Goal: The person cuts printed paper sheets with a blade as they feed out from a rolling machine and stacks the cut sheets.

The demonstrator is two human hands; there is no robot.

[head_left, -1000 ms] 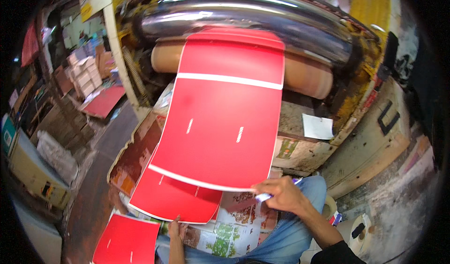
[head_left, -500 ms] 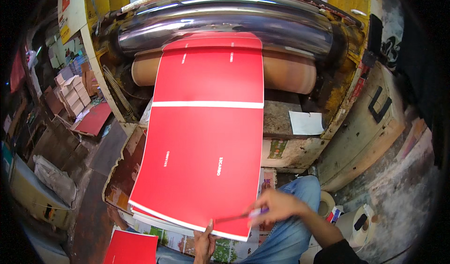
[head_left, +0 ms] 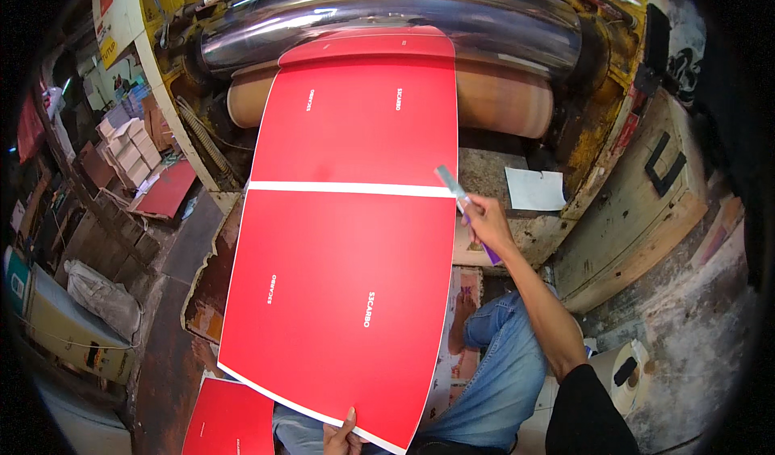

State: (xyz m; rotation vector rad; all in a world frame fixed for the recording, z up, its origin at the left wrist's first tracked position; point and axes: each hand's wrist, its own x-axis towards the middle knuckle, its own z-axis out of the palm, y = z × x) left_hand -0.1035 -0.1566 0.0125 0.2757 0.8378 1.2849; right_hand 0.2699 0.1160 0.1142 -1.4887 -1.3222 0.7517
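Note:
A long glossy red sheet (head_left: pixel 331 269) with small white print and a white band across its middle comes off the machine's shiny metal roller (head_left: pixel 387 39) and slopes down toward me. My left hand (head_left: pixel 343 439) pinches its white near edge, the thumb on top. On the right, my right hand (head_left: pixel 488 226) is closed around a utility knife (head_left: pixel 457 190) with a purple handle. Its wide blade is at the right end of the white band; whether it touches the sheet I cannot tell. Another red sheet (head_left: pixel 230 419) lies low at the left, beside my leg.
Below the metal roller runs a brown roller (head_left: pixel 504 112). A white piece of paper (head_left: pixel 535 189) rests on the machine's ledge at right, near a pale cabinet door with a black handle (head_left: pixel 662 164). A white roll (head_left: pixel 626 382) stands at lower right. Stacked paper blocks (head_left: pixel 127 155) are at far left.
My right hand has moved up and away from the near edge to the white band, with the knife. My left hand has drawn the sheet's near edge lower, toward me.

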